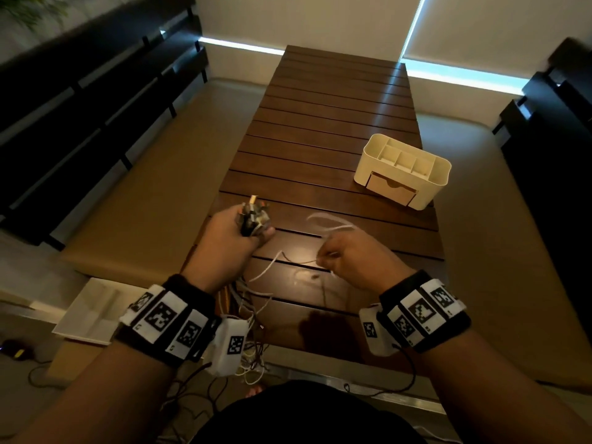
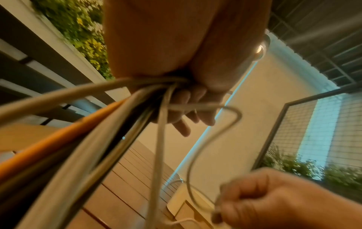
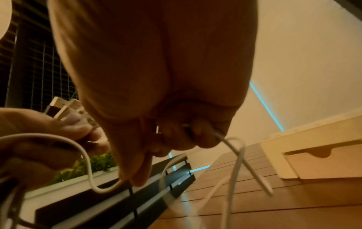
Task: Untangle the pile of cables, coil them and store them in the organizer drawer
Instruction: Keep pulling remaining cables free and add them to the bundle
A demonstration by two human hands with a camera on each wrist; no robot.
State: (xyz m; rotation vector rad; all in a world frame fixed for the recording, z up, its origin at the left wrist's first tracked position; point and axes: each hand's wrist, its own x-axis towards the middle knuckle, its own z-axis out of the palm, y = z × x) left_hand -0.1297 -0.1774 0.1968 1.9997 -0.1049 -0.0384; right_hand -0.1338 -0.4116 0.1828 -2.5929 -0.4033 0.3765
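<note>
Head view: a bunch of tangled cables, white, grey, black and orange, is gripped in the left hand, whose fingers are curled tightly round it above the near end of the dark brown slatted wooden desk. Plug ends stick up out of the fist, and the rest of the strands hang down past the wrist over the desk's near edge.

One thin white cable is pinched in the right hand, with the fingers closed on it; blurred loops of it are seen above and beside the knuckles. In the left wrist view this cable is seen running from the left fist down to the right hand.

A cream plastic organizer with open top compartments is placed on the right side of the desk, well apart from both hands. Its small front drawer is closed. A white tray lies on the floor to the left.
</note>
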